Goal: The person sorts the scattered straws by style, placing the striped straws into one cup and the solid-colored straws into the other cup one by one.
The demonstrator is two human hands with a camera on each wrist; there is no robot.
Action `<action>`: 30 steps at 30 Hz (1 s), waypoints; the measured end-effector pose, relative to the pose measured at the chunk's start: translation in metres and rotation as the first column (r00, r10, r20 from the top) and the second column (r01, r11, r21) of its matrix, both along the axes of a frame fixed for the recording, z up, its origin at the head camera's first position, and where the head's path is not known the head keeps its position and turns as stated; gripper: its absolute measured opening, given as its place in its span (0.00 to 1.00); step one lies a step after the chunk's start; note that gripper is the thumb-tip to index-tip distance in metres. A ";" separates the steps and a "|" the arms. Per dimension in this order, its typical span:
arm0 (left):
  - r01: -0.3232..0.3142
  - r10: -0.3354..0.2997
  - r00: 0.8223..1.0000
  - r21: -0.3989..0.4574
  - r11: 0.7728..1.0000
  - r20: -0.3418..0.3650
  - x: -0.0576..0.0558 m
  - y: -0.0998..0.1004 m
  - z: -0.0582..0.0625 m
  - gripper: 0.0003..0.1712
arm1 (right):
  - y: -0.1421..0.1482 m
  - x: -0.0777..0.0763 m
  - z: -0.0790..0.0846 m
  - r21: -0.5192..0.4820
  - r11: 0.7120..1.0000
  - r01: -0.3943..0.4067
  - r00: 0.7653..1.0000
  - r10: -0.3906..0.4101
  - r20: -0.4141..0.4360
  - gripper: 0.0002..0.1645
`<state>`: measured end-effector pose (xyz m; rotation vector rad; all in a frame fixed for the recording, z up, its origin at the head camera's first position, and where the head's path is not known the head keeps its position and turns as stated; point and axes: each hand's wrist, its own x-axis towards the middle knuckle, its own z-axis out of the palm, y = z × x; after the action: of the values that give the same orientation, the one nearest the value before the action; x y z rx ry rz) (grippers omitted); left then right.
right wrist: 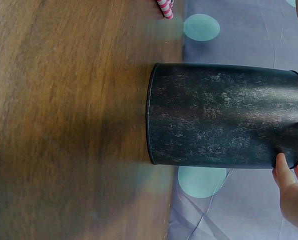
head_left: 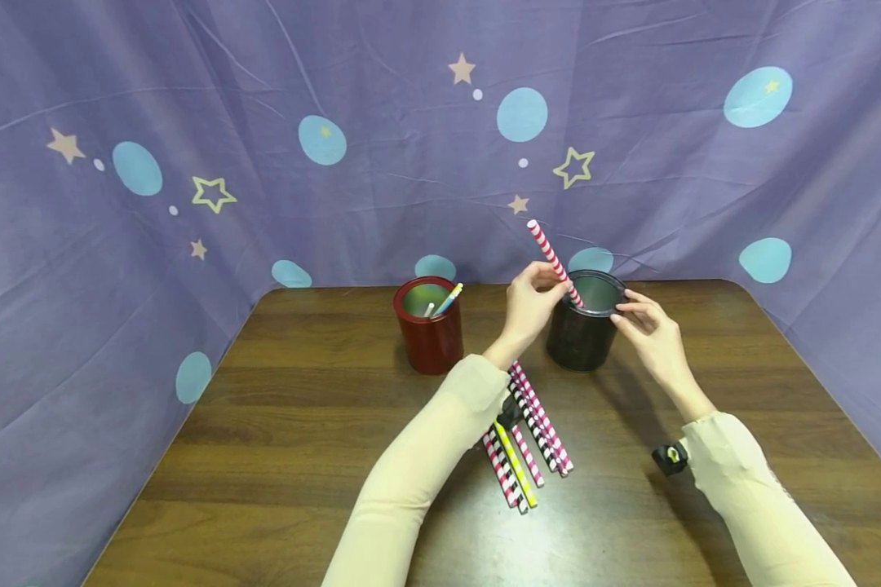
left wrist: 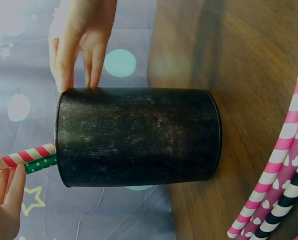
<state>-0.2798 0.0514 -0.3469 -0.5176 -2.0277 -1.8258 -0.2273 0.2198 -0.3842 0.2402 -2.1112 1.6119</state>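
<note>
My left hand [head_left: 532, 306] pinches a red-and-white striped paper straw [head_left: 548, 249] slanting into the mouth of a black can [head_left: 580, 338]. In the left wrist view a green dotted straw [left wrist: 41, 163] lies along the striped one, also entering the can; the straws' lower ends are hidden inside. At the can's right side, my right hand [head_left: 648, 330] holds it near the rim, thumb on the outer wall in the right wrist view. The can stands upright on the table.
A dark red can [head_left: 431, 342] stands to the left, with a blue-and-yellow straw [head_left: 449, 298] and a white one in it. Several striped and patterned straws [head_left: 532, 408] lie on the wooden table [head_left: 301, 424], partly under my left forearm. A purple curtain [head_left: 382, 187] hangs behind.
</note>
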 end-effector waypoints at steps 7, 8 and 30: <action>-0.019 0.019 1.000 -0.067 0.998 0.000 -0.004 0.000 -0.002 0.10 | 0.000 0.001 0.000 -0.001 1.000 0.003 1.000 -0.003 0.000 0.14; -0.020 0.020 1.000 -0.073 0.997 0.001 -0.005 0.000 -0.002 0.10 | 0.000 0.001 0.000 -0.003 1.000 0.003 1.000 -0.003 0.000 0.14; 0.015 -0.038 0.997 -0.297 0.955 -0.071 -0.004 -0.014 0.006 0.14 | 0.001 -0.001 -0.001 -0.012 1.000 -0.012 1.000 0.012 -0.005 0.14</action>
<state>-0.2839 0.0378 -0.3406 -0.6887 -2.2643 -1.4958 -0.2284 0.2210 -0.3856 0.2537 -2.0993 1.6287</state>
